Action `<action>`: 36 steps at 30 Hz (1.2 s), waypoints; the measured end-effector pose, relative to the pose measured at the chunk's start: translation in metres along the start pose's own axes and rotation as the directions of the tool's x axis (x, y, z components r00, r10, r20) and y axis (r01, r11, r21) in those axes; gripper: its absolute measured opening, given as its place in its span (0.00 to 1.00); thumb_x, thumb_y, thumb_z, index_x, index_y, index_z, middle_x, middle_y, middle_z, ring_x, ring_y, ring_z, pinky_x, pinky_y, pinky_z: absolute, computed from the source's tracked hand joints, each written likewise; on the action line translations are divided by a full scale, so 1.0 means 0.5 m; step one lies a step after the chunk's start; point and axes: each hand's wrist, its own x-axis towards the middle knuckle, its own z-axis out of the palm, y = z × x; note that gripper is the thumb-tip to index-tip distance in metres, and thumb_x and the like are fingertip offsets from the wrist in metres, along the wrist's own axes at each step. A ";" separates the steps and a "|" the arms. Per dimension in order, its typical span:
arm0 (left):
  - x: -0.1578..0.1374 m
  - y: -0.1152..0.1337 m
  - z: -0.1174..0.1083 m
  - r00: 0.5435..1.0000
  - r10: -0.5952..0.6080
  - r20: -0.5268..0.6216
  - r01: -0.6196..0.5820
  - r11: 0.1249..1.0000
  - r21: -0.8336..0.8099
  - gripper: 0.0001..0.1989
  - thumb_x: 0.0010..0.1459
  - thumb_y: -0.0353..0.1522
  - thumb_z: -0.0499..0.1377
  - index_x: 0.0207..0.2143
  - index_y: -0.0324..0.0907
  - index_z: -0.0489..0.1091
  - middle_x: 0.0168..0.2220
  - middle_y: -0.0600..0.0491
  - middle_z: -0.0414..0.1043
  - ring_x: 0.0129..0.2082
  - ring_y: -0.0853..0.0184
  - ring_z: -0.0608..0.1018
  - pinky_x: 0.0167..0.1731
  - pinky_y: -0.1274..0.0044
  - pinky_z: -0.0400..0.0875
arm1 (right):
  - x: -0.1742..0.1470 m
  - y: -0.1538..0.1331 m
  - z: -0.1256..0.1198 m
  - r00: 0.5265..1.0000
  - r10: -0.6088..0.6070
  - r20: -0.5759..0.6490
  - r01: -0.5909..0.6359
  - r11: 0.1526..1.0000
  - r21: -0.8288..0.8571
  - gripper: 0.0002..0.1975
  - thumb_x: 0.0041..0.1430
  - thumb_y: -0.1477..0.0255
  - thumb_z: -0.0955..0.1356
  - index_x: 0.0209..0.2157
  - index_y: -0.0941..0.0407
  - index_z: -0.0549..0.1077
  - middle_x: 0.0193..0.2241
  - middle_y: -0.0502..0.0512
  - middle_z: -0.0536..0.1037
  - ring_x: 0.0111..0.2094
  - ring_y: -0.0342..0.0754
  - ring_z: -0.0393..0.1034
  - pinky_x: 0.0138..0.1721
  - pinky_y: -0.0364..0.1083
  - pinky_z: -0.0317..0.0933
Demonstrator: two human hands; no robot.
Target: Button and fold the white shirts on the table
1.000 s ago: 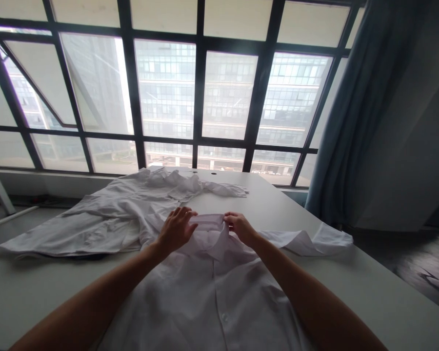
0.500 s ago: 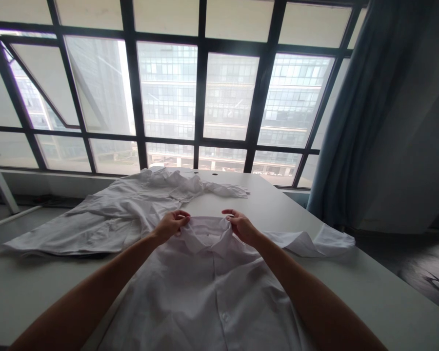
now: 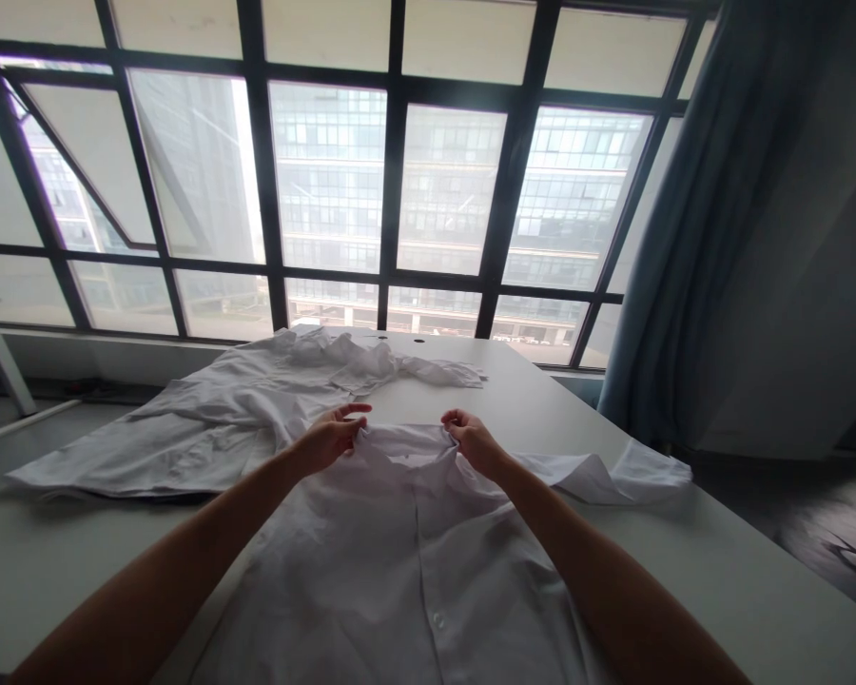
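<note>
My left hand, shifted left, and right hand each pinch one end of the collar, now spread wider across the near shirt.

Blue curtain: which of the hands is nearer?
Right. The right hand holds the right end of the shirt collar, left of the curtain; the left hand is farther left, at its other end.
</note>
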 end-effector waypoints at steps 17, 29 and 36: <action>-0.010 0.007 0.012 0.991 0.104 0.089 -0.106 0.994 0.024 0.32 0.36 0.22 0.70 0.48 0.42 0.74 0.35 0.52 0.77 0.28 0.71 0.76 0.28 0.80 0.67 | -0.069 -0.069 0.028 0.836 -0.405 0.372 0.474 0.190 -0.860 0.05 0.62 0.75 0.69 0.34 0.56 0.78 0.37 0.57 0.78 0.42 0.51 0.68 0.46 0.49 0.57; -0.010 -0.022 0.029 0.804 0.507 0.312 -0.452 0.179 0.874 0.05 0.53 0.34 0.64 0.31 0.42 0.78 0.36 0.48 0.74 0.34 0.64 0.74 0.39 0.73 0.69 | -0.058 -0.066 0.006 0.863 -0.384 0.327 0.470 0.373 -0.800 0.10 0.65 0.77 0.63 0.31 0.58 0.73 0.34 0.56 0.75 0.39 0.48 0.67 0.45 0.47 0.57; 0.004 -0.021 -0.004 0.762 0.556 0.331 -0.355 -0.068 0.932 0.09 0.61 0.31 0.58 0.30 0.41 0.76 0.37 0.47 0.72 0.41 0.60 0.72 0.43 0.69 0.69 | -0.032 -0.042 -0.033 0.898 -0.270 0.348 0.429 0.717 -0.549 0.09 0.61 0.69 0.67 0.31 0.59 0.75 0.30 0.54 0.75 0.31 0.46 0.67 0.35 0.45 0.61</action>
